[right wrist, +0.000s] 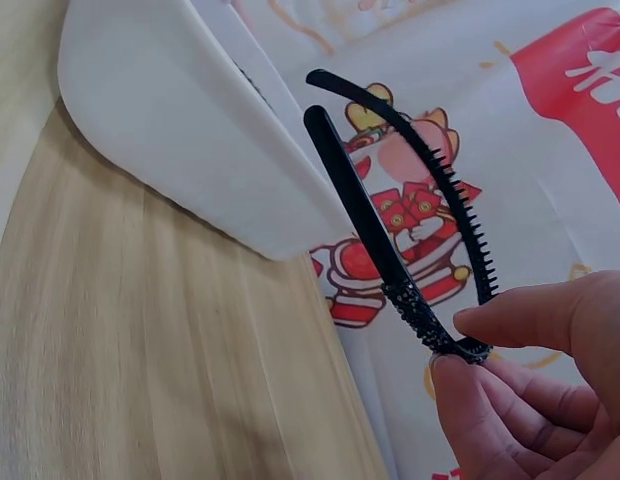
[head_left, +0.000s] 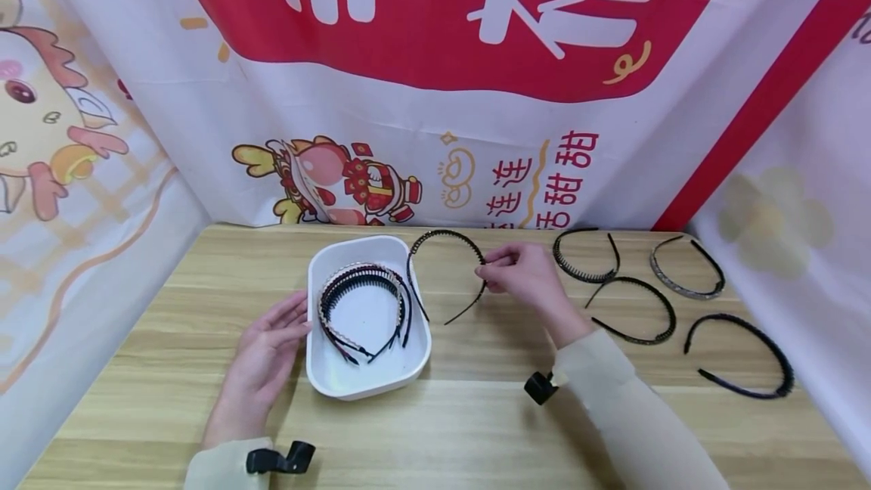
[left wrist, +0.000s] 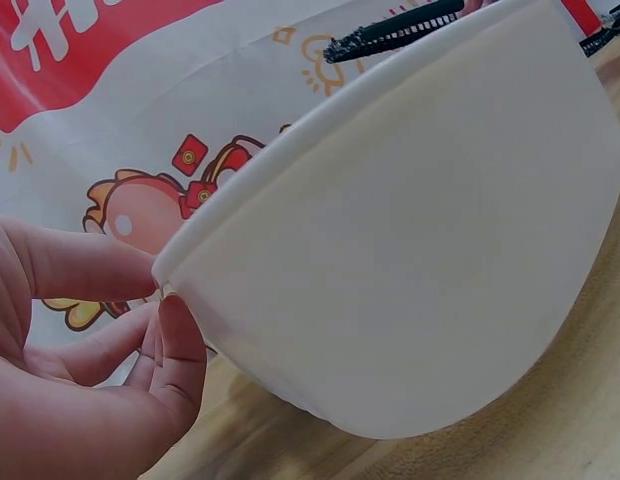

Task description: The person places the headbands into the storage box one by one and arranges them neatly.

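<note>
My right hand [head_left: 527, 278] pinches a thin black headband [right wrist: 420, 318] between thumb and fingers. The headband has a beaded outer side and small comb teeth inside. Its free ends point toward the white plastic bin [head_left: 367, 384], and in the head view one end overlaps the bin's right rim. My left hand [head_left: 265, 350] is at the bin's left side, with thumb and finger pinching the rim [left wrist: 205, 215]. Several headbands [head_left: 325, 295] lie nested inside the bin, one of them pale and braided-looking.
On the right of the wooden table [head_left: 469, 414] lie a toothed black headband [head_left: 585, 277], a dark beaded one [head_left: 670, 316], a silvery glittering one [head_left: 683, 292] and a thick dark one [head_left: 782, 384]. A printed cloth [head_left: 381, 127] hangs behind the table.
</note>
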`<state>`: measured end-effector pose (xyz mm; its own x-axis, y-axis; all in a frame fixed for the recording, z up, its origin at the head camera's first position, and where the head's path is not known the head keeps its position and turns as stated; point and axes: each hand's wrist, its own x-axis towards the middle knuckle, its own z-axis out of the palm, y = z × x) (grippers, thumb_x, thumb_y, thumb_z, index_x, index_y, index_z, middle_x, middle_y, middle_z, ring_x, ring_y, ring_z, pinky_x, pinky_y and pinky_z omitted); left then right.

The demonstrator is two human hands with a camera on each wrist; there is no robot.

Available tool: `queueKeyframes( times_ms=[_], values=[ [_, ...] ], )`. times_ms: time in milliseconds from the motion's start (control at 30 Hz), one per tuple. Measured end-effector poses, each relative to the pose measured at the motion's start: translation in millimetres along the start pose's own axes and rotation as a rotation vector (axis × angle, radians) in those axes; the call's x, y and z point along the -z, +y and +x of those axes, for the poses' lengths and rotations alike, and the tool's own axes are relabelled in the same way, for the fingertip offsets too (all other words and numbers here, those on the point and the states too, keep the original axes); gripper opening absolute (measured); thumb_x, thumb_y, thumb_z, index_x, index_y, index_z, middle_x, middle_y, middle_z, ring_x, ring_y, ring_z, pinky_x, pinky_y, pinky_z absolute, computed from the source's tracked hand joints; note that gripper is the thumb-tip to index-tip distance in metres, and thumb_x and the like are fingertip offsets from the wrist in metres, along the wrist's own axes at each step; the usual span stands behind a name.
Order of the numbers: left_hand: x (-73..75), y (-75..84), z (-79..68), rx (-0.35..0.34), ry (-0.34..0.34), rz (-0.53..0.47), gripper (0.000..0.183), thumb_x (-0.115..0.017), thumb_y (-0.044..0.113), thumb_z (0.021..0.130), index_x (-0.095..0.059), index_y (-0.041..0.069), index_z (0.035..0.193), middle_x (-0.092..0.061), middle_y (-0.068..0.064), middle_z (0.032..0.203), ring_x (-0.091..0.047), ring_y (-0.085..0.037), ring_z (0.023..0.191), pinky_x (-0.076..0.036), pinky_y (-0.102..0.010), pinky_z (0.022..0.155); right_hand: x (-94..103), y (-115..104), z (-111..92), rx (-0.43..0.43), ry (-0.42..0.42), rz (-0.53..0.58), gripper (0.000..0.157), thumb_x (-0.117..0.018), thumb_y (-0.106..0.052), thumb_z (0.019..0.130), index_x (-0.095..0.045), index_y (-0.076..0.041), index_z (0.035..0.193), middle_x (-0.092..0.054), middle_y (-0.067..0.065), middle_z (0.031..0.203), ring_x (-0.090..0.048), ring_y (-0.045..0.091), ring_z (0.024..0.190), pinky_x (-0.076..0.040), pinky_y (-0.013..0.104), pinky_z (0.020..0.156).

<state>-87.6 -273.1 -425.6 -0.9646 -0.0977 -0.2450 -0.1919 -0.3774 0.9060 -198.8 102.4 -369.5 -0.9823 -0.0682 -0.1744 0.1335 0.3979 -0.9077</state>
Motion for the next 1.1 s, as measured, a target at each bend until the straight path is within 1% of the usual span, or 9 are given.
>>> queueKeyframes(
  times_ms=[133, 367, 567, 800, 1000, 1100],
  values=[
    [-0.5, 0.6, 0.2, 0.007, 0.006, 0.001, 0.051, -0.059, -0.013, 0.098, -0.071, 0.029, 0.125, -0.073, 0.013, 0.123, -0.065, -0.004, 0.122, -0.052, -0.015, 0.109, -8.1, -3.7, 1.8, 0.004, 0.0, 0.009, 0.033, -0.086, -0.01, 0.089, -0.074, 0.001, 0.118, -0.079, 0.015, 0.102, -0.075, 0.014, 0.072, -0.069, 0.033, 0.077],
    [0.1, -0.1, 1.2, 0.004, 0.007, -0.009, 0.052, -0.058, -0.014, 0.098, -0.071, 0.029, 0.125, -0.073, 0.013, 0.123, -0.066, -0.004, 0.122, -0.052, -0.016, 0.109, -20.3, -9.9, 4.3, 0.011, -0.013, 0.018, 0.032, -0.086, -0.007, 0.087, -0.074, 0.001, 0.116, -0.079, 0.016, 0.102, -0.075, 0.015, 0.072, -0.069, 0.03, 0.073],
    [-0.4, 1.0, 1.0, 0.011, 0.012, -0.008, 0.052, -0.059, -0.014, 0.098, -0.071, 0.028, 0.127, -0.073, 0.013, 0.123, -0.065, -0.005, 0.123, -0.052, -0.016, 0.109, -29.6, -13.5, 5.9, 0.012, -0.02, 0.017, 0.029, -0.086, -0.005, 0.086, -0.074, 0.0, 0.112, -0.078, 0.015, 0.1, -0.075, 0.015, 0.07, -0.07, 0.034, 0.074],
    [-0.4, 1.6, 1.5, 0.016, 0.01, -0.01, 0.052, -0.059, -0.014, 0.098, -0.071, 0.029, 0.125, -0.073, 0.013, 0.123, -0.065, -0.005, 0.122, -0.052, -0.016, 0.109, -40.7, -18.9, 7.3, 0.025, -0.037, 0.008, 0.029, -0.087, -0.006, 0.085, -0.075, -0.001, 0.111, -0.079, 0.015, 0.1, -0.075, 0.016, 0.071, -0.069, 0.031, 0.071],
    [-0.1, 1.1, 0.9, 0.005, 0.008, -0.006, 0.051, -0.059, -0.014, 0.098, -0.072, 0.028, 0.124, -0.073, 0.013, 0.122, -0.065, -0.005, 0.122, -0.052, -0.016, 0.109, -52.8, -24.9, 7.9, 0.041, -0.049, -0.015, 0.028, -0.088, -0.006, 0.085, -0.075, -0.002, 0.109, -0.079, 0.014, 0.098, -0.075, 0.016, 0.07, -0.07, 0.037, 0.075],
    [-0.4, 0.1, 1.0, -0.004, 0.003, -0.008, 0.051, -0.058, -0.015, 0.098, -0.072, 0.028, 0.123, -0.074, 0.012, 0.12, -0.065, -0.005, 0.12, -0.053, -0.016, 0.108, -59.9, -27.0, 8.1, 0.052, -0.056, -0.035, 0.026, -0.088, -0.006, 0.085, -0.075, -0.002, 0.107, -0.08, 0.013, 0.096, -0.076, 0.018, 0.069, -0.07, 0.041, 0.077]
  ],
)
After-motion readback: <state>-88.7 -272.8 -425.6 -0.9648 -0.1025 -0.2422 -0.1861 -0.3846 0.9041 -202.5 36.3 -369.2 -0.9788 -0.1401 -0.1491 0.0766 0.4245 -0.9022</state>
